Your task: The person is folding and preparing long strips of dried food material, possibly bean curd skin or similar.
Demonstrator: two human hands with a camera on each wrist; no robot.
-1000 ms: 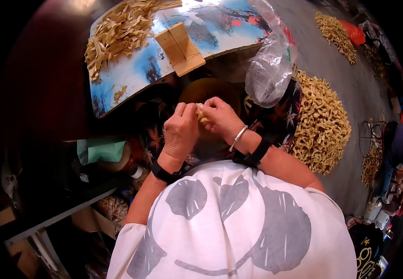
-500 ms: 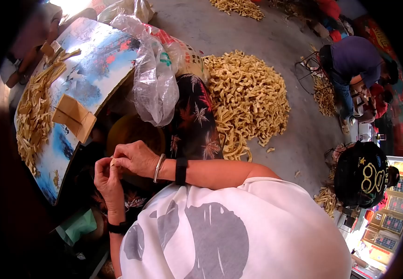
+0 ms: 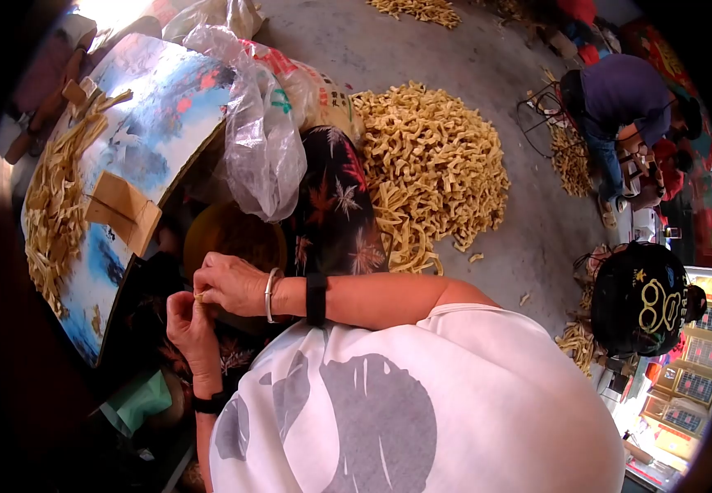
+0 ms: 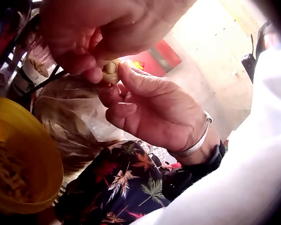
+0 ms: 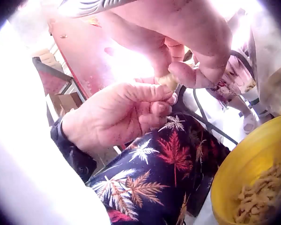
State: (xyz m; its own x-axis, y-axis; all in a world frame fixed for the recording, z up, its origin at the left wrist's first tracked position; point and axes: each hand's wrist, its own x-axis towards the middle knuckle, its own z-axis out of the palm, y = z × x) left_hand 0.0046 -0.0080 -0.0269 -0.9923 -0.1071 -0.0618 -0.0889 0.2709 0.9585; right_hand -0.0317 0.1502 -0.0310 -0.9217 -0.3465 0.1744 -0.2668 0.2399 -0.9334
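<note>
Both hands meet over the lap and pinch one small pale tan knotted strip (image 4: 111, 71) between their fingertips. In the head view the left hand (image 3: 194, 333) is upright beneath it, thumb against the curled index finger. The right hand (image 3: 234, 286), with a silver bangle on its wrist, reaches in from the right and pinches the other side of the strip. The right wrist view shows the strip (image 5: 168, 82) mostly covered by fingers. Below the hands stands a yellow bucket (image 4: 42, 154) holding similar short tan pieces.
A painted board (image 3: 138, 123) at left bears flat tan strips (image 3: 60, 214) and a wooden block (image 3: 122, 212). Clear plastic (image 3: 261, 156) hangs off its edge. A large heap of knotted pieces (image 3: 430, 164) lies on the floor. Another person (image 3: 627, 99) bends at far right.
The head view has swung to the right, so the board now appears further left and the floor heap nearer the middle. Both hands keep pinching the small strip.
</note>
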